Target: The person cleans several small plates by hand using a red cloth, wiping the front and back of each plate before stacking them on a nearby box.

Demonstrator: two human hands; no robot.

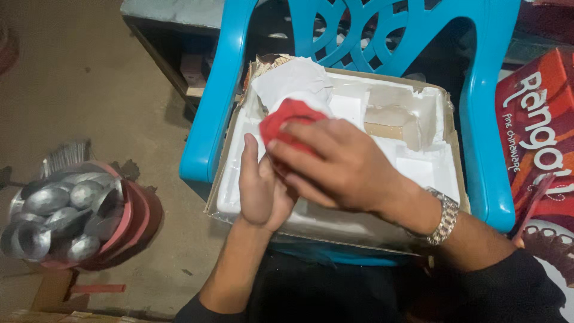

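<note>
My right hand [335, 164] presses a red cloth [286, 118] down, fingers closed over it, a metal watch on its wrist. Beneath it my left hand [258, 188] is held upright, palm toward the cloth, cupping something hidden between the two hands. Both hands hover over an open cardboard box [452, 125] lined with white foam [418, 170] that has several recesses. Crumpled white paper [293, 81] lies at the box's back left.
The box rests on the seat of a blue plastic chair [209, 119]. A pink bowl piled with metal ladles [66, 215] sits on the floor at left. A red printed carton [538, 131] stands to the right. A dark table edge [167, 15] is behind.
</note>
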